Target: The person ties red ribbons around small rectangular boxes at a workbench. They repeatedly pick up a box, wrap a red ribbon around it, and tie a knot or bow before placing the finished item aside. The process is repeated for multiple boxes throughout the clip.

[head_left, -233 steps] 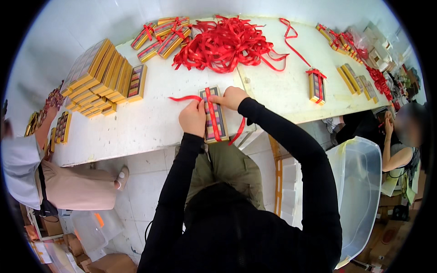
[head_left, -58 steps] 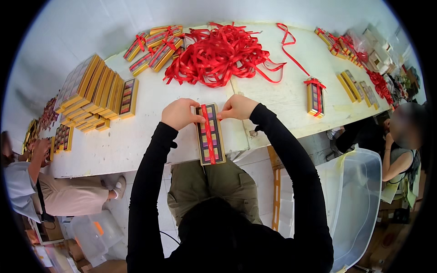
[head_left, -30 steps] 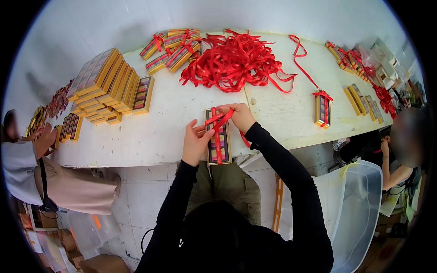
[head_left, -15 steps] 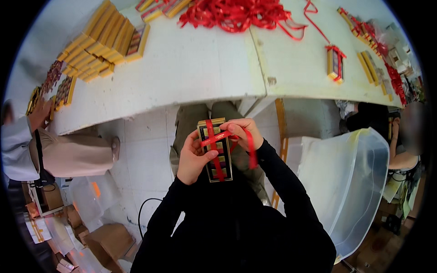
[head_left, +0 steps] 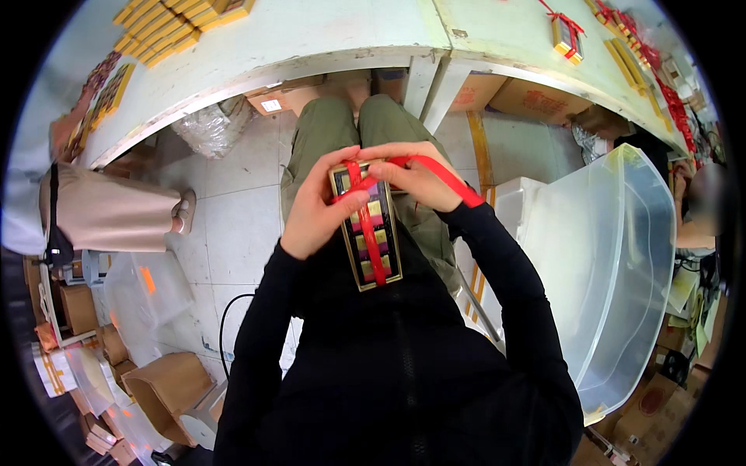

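Observation:
A long, narrow box [head_left: 381, 219] with gold edges stands tilted above my lap. Small coloured pieces show in its top. Red ribbon [head_left: 371, 242] runs lengthwise down the box and crosses near its far end. My left hand [head_left: 312, 208] is closed around the box's left side, its thumb pressing the ribbon by the crossing. My right hand [head_left: 426, 180] bends over the far right corner, thumb on the ribbon near the crossing. A loose ribbon tail lies over the back of that hand to the wrist. The fingertips behind the box are hidden.
Yellow boxes [head_left: 159, 35] are stacked on the white table [head_left: 311, 39] ahead at left. One ribbon-tied box [head_left: 567, 40] lies at right. Beside my right arm stands a large clear plastic bin [head_left: 614, 287]. A person [head_left: 116, 206] sits at left, another at far right.
My view has tilted down, so the table sits higher in the picture. The right hand has closed over the box's far end, and the ribbon tail now lies across its back.

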`<state>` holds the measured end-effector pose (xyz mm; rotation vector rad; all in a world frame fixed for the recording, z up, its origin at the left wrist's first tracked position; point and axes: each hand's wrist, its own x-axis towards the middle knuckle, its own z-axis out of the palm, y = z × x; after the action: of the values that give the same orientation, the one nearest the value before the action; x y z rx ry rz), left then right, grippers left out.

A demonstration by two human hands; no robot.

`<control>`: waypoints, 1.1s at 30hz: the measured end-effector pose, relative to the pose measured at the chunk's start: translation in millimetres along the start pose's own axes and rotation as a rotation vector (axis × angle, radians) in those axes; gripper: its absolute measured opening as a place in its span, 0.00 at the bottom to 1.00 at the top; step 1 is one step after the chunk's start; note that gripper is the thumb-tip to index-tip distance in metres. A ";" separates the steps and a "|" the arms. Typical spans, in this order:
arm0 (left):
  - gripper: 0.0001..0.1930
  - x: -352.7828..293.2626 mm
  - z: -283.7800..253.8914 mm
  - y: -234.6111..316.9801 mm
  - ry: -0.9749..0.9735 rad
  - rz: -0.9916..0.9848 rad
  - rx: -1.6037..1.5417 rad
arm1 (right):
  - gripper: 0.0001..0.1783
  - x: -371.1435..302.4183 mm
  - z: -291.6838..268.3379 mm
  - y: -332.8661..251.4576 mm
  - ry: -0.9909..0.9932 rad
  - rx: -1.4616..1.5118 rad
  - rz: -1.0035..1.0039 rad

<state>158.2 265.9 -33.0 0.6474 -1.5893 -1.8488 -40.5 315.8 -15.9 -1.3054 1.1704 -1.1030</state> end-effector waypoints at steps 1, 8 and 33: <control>0.31 -2.4 -3.8 0.8 -0.023 0.015 0.037 | 0.16 -3.3 3.1 -6.2 -0.017 0.013 0.003; 0.25 -0.8 1.5 -4.1 -0.073 -0.081 0.027 | 0.12 -44.4 -7.0 -34.4 0.025 -0.145 -0.081; 0.28 248.7 -106.2 90.6 0.093 0.241 0.361 | 0.14 185.4 -92.8 -101.1 0.095 -0.308 -0.335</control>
<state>72.4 5.5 45.5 0.6519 -1.8666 -1.3524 -106.6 122.3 90.7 -1.7508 1.2566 -1.2701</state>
